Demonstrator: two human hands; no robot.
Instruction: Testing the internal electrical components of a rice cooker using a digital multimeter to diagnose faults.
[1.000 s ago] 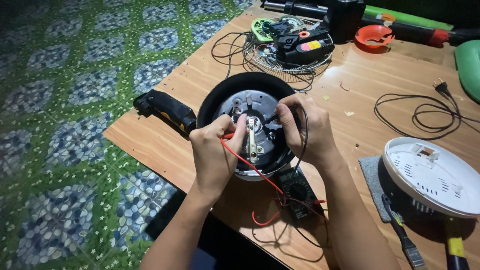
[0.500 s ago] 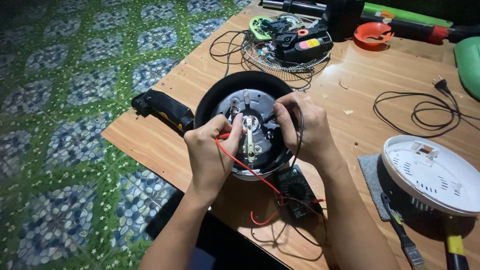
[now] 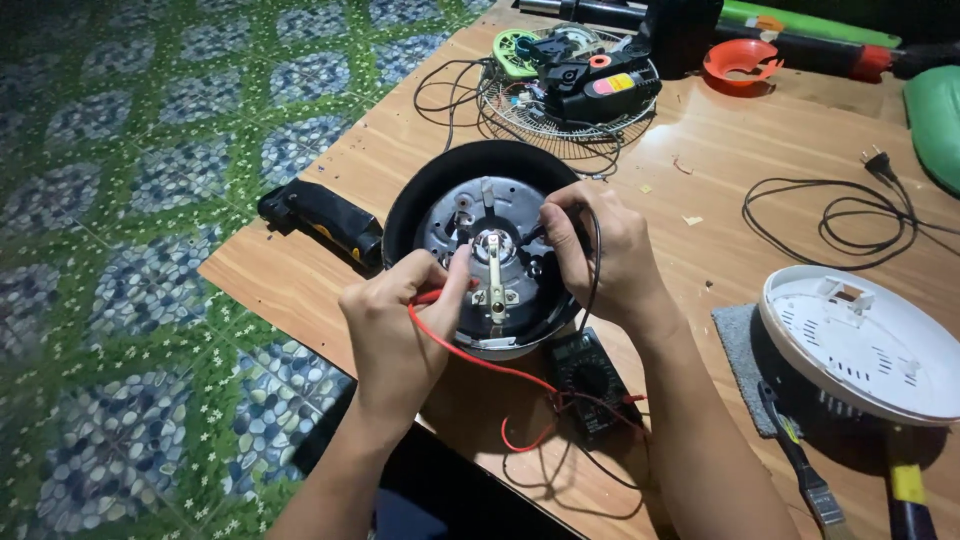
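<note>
Pinching the red probe [image 3: 440, 296], the left hand [image 3: 400, 335] presses its tip onto the metal base of the upturned cooker [image 3: 485, 250] at mid-frame. Right hand [image 3: 605, 260] pinches the black probe [image 3: 545, 235] against the same plate, its black lead looping over the knuckles. Both leads trail down to the multimeter [image 3: 590, 385] just below the cooker. White lid [image 3: 865, 345] sits lower right, small fan [image 3: 570, 85] at the top.

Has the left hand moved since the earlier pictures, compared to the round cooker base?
No, hardly: the left hand still holds the red probe at the middle of the cooker base, as before.
</note>
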